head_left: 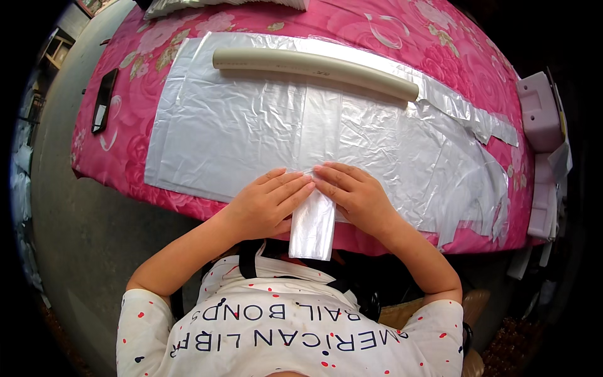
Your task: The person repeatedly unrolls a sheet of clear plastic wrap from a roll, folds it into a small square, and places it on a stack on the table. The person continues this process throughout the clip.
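Both hands meet at the near edge of a stack of thin, silvery translucent plastic bags (226, 125) spread over the table. A narrow folded plastic strip (312, 229) runs from under my fingertips toward me, past the table's edge. My left hand (270, 200) lies on the strip's left side, fingers stretched out and its thumb partly hidden. On the other side, my right hand (353, 193) rests with its fingers extended flat on the plastic, its fingertips close to the left ones. Beyond the hands, a pale grey plastic pipe (314, 68) lies across the bags.
A pink flowered tablecloth (125, 147) covers the table. Near its left edge lies a black phone (104, 102). At the far edge is a pile of white plastic sheets (220, 5). Pale pink plastic containers (540, 113) stand against the right side. Loose plastic strips trail rightward.
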Tool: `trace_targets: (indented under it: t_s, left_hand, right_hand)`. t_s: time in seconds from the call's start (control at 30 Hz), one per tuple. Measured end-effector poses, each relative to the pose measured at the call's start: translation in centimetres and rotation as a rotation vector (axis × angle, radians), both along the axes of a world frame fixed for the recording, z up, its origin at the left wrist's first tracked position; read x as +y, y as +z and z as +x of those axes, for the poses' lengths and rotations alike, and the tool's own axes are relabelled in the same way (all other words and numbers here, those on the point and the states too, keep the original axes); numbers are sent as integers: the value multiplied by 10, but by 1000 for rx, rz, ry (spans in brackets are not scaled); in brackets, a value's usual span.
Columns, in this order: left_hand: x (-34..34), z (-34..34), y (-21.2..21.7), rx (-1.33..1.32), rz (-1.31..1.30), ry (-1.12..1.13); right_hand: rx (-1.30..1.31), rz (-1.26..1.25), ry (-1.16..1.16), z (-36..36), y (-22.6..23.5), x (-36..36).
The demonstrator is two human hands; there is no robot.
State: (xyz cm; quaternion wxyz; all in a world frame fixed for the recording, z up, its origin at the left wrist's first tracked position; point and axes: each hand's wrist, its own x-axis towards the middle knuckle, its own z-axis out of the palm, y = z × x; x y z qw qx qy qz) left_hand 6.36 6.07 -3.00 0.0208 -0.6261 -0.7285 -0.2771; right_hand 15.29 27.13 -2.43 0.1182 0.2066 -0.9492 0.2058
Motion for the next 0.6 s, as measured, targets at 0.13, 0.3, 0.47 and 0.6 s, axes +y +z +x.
trace_targets:
  t_s: [0.13, 0.3, 0.47, 0.6]
  left_hand:
    - [6, -5, -5, -13, 45, 28]
    - [14, -4, 3, -382, 94, 174]
    - [20, -8, 8, -573, 130, 384]
    - [27, 1, 2, -205, -20, 261]
  right_hand:
    - [-7, -8, -17, -3, 5, 2]
    - [-305, -420, -285, -11, 11, 1]
    - [-693, -739, -592, -33, 20, 4]
    - [-799, -741, -628, -42, 21, 10]
